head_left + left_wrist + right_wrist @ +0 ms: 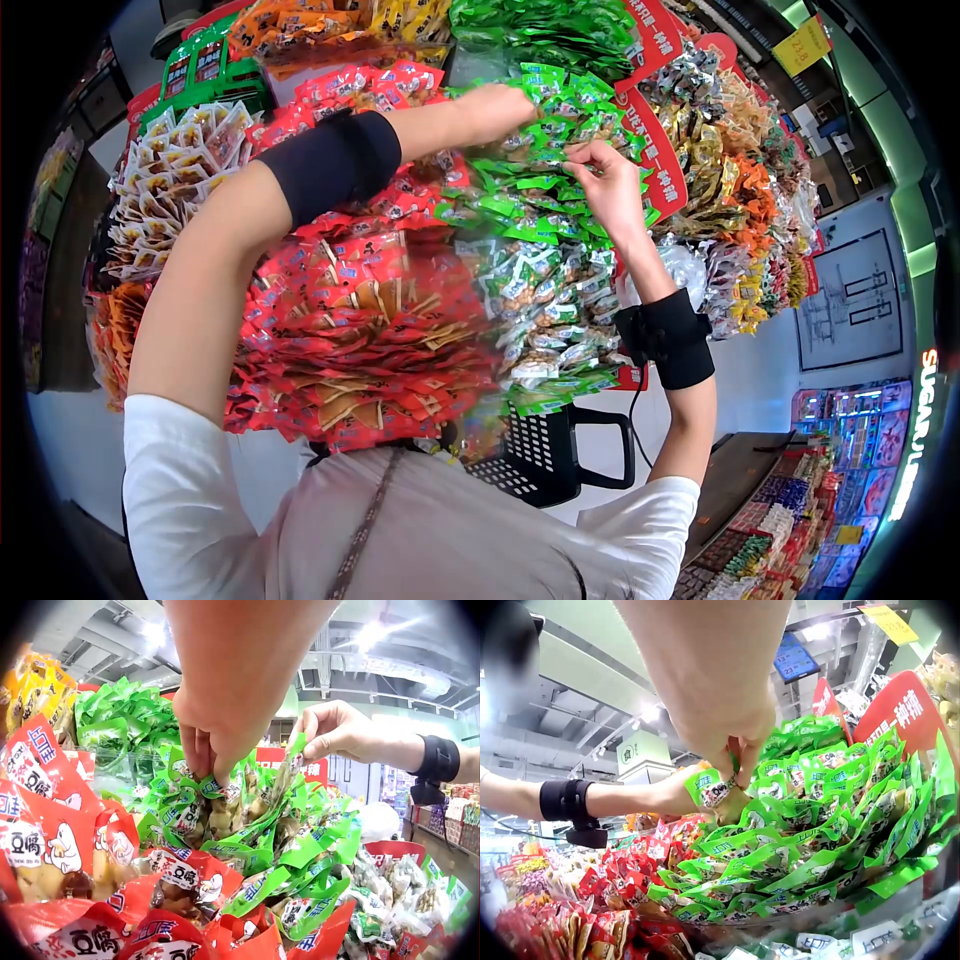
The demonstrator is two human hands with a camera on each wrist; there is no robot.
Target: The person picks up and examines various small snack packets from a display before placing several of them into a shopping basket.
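Rows of green snack packets (520, 200) fill a section of the display. My right hand (612, 188) pinches one green packet (711, 787) by its top edge; in the left wrist view that packet (289, 771) stands raised above the row. Reaching in from the left, my left hand (492, 112) has its fingers pointing down among the green packets, a short way from the right hand. In the left wrist view the left hand (217, 727) touches the packet tops; its fingertips are partly hidden, and whether it grips one is unclear.
Red packets (350, 330) lie left of and nearer than the green ones, with white-and-green packets (550, 300) in front. Red signs (655, 150) stand along the right edge. A black basket (530, 455) is below the display, near the body. A cable hangs by the right forearm.
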